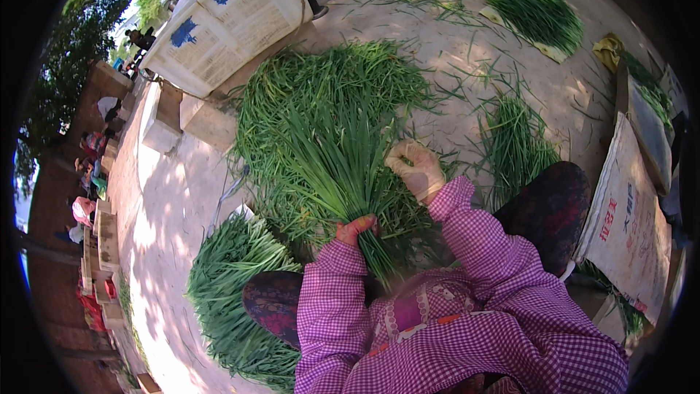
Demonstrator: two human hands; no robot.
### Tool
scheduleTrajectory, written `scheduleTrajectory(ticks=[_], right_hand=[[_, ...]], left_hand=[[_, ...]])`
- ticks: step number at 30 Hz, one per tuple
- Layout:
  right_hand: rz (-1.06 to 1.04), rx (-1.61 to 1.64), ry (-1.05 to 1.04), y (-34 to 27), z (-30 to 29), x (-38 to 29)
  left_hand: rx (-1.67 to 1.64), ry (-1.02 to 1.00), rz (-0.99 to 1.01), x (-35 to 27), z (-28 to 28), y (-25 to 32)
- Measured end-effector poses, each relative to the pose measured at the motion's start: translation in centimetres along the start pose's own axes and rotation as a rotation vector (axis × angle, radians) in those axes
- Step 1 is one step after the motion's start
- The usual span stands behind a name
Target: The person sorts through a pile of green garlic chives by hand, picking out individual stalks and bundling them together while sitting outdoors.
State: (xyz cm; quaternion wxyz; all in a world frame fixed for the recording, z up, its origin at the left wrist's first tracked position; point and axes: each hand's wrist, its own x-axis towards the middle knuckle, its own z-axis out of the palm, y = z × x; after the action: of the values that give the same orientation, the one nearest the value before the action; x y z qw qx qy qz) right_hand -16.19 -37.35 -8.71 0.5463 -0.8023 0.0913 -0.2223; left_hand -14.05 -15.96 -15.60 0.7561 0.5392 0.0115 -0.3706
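My left hand [355, 229] is closed around the lower part of a fanned bunch of long green leaves [333, 169], which look like garlic chives. The leaves spread away from me, and the stem ends hang below the fist, by my lap. Just right of the bunch is my right hand [416, 168] in a pale thin glove, its thumb and fingers curled into a loop. Whether a leaf is pinched there I cannot tell. Under and beyond the bunch lies a wide heap of loose, tangled leaves [328, 76]. A neater pile of chives [235, 295] lies beside my left knee.
Another loose bunch [517, 137] lies beyond my right knee. A stacked pile of chives [538, 13] rests at the far right. A large white plastic crate [229, 22] stands on concrete blocks [205, 120] at upper left. A printed woven sack [626, 224] is at right. People sit far left.
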Motion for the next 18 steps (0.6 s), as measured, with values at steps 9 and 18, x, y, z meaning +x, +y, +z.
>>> scheduleTrajectory(ticks=[9, 18], right_hand=[[-0.390, -0.734, 0.232, -3.0, -5.2, 2.4], [-0.062, 0.058, -0.036, 1.1, -6.3, 2.7]], left_hand=[[0.143, 0.102, -0.001, -0.4, 0.8, 0.9], [0.058, 0.050, 0.071, -1.3, 2.9, 1.8]])
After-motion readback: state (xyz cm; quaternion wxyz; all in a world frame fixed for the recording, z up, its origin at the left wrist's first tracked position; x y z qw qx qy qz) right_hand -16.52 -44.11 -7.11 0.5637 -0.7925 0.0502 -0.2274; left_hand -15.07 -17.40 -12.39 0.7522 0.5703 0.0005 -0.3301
